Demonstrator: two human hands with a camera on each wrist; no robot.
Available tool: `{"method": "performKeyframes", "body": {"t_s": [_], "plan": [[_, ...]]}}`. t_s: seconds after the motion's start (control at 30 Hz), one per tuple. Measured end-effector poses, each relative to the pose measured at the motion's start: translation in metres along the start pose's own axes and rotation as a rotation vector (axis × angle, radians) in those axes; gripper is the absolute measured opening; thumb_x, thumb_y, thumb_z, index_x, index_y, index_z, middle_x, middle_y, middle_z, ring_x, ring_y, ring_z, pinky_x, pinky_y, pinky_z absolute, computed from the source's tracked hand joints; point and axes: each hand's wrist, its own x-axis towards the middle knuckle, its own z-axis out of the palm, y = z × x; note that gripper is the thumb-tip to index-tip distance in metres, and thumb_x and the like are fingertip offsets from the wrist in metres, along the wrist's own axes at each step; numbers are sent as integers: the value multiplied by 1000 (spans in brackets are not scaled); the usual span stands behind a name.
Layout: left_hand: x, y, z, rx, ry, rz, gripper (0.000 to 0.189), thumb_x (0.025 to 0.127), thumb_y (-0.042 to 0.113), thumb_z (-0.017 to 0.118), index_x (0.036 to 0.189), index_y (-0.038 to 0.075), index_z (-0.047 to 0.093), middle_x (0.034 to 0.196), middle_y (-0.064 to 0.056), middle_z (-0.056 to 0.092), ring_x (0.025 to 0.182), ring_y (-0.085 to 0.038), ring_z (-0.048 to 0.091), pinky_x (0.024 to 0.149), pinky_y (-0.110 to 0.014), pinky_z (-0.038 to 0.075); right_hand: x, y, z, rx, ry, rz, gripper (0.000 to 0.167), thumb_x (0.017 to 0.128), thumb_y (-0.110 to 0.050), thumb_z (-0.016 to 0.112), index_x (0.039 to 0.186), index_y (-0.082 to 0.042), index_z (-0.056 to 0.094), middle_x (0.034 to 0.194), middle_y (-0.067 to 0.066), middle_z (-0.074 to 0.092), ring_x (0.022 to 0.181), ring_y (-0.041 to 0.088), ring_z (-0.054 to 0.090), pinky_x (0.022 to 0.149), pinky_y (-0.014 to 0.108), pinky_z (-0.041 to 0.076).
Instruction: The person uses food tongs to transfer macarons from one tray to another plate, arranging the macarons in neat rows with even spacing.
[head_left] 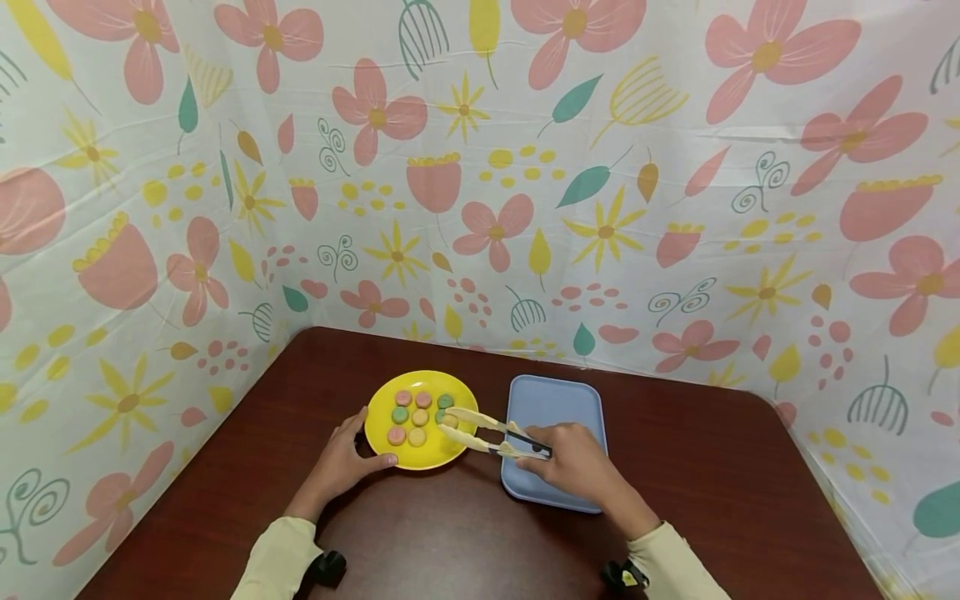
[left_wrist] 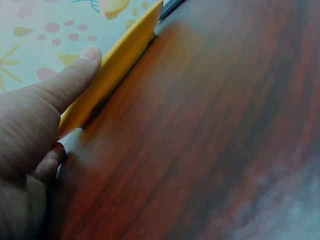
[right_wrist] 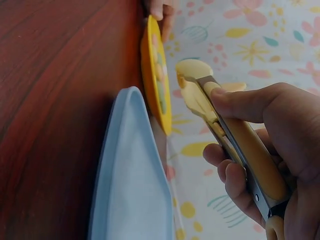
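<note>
A yellow plate (head_left: 457, 392) with several small round pastel sweets (head_left: 411, 414) sits on the dark wooden table (head_left: 675, 483). My left hand (head_left: 347, 454) holds the plate's near left rim (left_wrist: 107, 75), thumb on its edge. My right hand (head_left: 573, 462) grips cream tongs (head_left: 487, 432) over a light blue tray (head_left: 551, 400). The tongs' tips reach over the plate's right side, slightly apart, close to a green sweet (head_left: 446, 402). In the right wrist view the tongs (right_wrist: 210, 105) hover beside the plate (right_wrist: 155, 80) and the tray (right_wrist: 130, 175).
A floral cloth (head_left: 480, 167) walls in the table at the back and both sides. The table's near edge lies by my sleeves (head_left: 277, 558).
</note>
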Motion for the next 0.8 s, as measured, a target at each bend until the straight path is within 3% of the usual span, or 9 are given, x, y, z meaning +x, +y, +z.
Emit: {"method": "performKeyframes", "body": {"t_s": [0.1, 0.23, 0.67, 0.8], "plan": [[0, 0, 0, 1, 2, -1, 120, 78, 54, 85, 163, 3, 18, 163, -22, 29, 146, -41, 29, 115, -62, 32, 1, -1, 4, -7, -10, -8, 41, 83, -32, 86, 114, -5, 79, 97, 8, 79, 72, 12, 67, 64, 28, 51], [0, 0, 0, 3, 3, 0, 120, 78, 55, 85, 163, 3, 19, 163, -22, 30, 147, -42, 28, 116, -62, 31, 2, -3, 7, 0, -29, 6, 42, 83, -32, 85, 115, -4, 78, 98, 9, 78, 75, 18, 70, 64, 29, 52], [0, 0, 0, 7, 14, 3, 120, 77, 56, 86, 163, 3, 20, 162, -22, 31, 147, -43, 28, 115, -63, 31, 4, 0, 17, -1, -65, 10, 44, 85, -33, 84, 118, -4, 77, 106, 11, 78, 91, 21, 74, 76, 38, 60], [1, -2, 0, 18, 21, 8, 120, 77, 56, 85, 162, 1, 20, 162, -24, 31, 146, -45, 28, 114, -65, 31, 5, 0, 17, 0, -68, 20, 44, 85, -33, 85, 118, -5, 77, 104, 10, 78, 88, 20, 74, 74, 37, 59]]}}
